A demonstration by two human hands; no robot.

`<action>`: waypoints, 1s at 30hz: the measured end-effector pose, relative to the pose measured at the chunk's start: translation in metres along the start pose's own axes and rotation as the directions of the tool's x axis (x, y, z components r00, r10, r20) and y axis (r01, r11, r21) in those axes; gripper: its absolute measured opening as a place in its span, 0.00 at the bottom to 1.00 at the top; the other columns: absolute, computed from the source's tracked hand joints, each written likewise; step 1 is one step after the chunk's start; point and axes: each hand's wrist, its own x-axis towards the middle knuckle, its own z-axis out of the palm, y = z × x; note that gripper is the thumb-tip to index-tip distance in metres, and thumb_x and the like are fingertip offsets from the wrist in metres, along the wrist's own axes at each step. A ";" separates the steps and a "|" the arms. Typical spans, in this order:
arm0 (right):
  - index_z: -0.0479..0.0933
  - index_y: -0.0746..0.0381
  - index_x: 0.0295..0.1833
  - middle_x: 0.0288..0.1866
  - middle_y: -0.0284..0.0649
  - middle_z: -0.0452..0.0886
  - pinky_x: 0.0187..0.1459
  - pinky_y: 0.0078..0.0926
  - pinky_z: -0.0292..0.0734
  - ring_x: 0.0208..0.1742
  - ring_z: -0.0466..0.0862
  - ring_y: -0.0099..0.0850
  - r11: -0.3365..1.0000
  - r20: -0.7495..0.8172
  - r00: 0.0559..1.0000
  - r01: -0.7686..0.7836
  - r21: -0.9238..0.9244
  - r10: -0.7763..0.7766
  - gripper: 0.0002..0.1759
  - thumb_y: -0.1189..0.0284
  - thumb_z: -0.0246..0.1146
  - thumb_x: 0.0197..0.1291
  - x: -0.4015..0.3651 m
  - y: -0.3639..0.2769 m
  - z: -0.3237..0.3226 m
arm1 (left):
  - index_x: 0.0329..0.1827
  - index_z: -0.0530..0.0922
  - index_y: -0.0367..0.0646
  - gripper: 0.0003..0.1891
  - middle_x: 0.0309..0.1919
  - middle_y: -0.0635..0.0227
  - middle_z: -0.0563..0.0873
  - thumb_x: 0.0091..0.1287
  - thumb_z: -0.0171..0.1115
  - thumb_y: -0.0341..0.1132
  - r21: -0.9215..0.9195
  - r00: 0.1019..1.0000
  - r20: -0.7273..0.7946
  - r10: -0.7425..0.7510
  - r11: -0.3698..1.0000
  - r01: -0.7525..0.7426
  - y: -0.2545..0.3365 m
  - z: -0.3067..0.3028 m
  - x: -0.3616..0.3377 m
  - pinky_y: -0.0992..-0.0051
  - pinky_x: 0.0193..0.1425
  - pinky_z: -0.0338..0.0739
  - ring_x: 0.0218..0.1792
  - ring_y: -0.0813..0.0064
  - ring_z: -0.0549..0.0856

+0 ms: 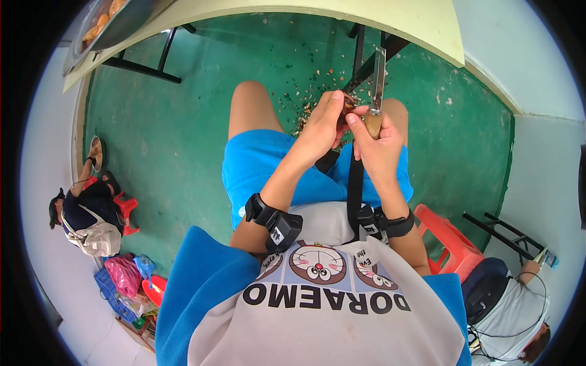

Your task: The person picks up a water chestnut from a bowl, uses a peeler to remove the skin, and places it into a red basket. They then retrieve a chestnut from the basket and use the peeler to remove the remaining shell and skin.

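Observation:
My left hand [323, 121] is closed around a dark reddish-brown, chestnut-like nut [348, 105], its thumb along the top. A little yellow shows on the nut's surface. My right hand [381, 145] grips the wooden handle [373, 124] of a knife, with the metal blade [378, 79] pointing forward, away from me. The right thumb reaches over to the nut, and both hands meet above my knees. Fingers hide much of the nut.
Shell scraps [305, 110] litter the green floor. A pale table [293, 7] curves across the front, with a metal bowl [125, 27] of orange-yellow pieces at its left. Red stools [448, 244] stand nearby. Two people sit behind, left and right. Bags [122, 274] lie at left.

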 end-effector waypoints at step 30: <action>0.68 0.64 0.34 0.17 0.33 0.71 0.11 0.14 0.62 0.11 0.68 0.17 0.980 -0.004 0.999 0.046 0.191 -0.047 0.05 0.75 0.56 0.56 0.010 0.013 -0.014 | 0.35 0.68 0.42 0.23 0.16 0.72 0.65 0.67 0.34 0.54 -0.633 0.974 0.138 -0.178 0.741 0.225 0.007 0.001 0.000 0.81 0.20 0.57 0.17 0.83 0.62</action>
